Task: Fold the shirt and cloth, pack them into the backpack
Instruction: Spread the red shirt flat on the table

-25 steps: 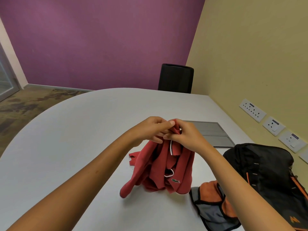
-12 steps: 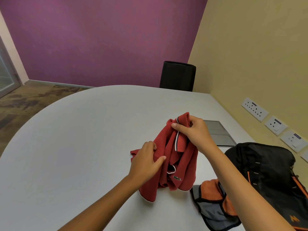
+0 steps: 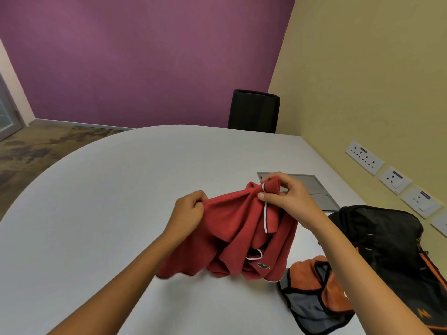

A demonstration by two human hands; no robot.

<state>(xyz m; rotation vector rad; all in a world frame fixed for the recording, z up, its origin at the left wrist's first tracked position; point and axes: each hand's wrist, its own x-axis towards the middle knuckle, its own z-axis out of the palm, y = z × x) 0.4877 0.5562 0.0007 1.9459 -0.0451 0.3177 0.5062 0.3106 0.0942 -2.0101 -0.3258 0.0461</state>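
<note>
A red polo shirt (image 3: 239,233) with a striped collar and a small green logo hangs bunched above the white table (image 3: 108,201), its lower edge near the tabletop. My left hand (image 3: 188,210) grips the shirt's upper left edge. My right hand (image 3: 285,197) pinches the collar at the upper right. An orange and grey cloth (image 3: 312,293) with black trim lies crumpled on the table at the lower right. The black backpack (image 3: 387,240) with orange accents lies behind that cloth by the wall, partly hidden by my right forearm.
A grey flap panel (image 3: 314,187) is set into the table behind my right hand. A black chair back (image 3: 254,110) stands at the table's far edge. Wall sockets (image 3: 391,175) line the yellow wall on the right. Carpet floor shows at the left.
My left hand came off the lower shirt, rose and took the upper left edge. The two hands have drawn apart, spreading the shirt's top between them.
</note>
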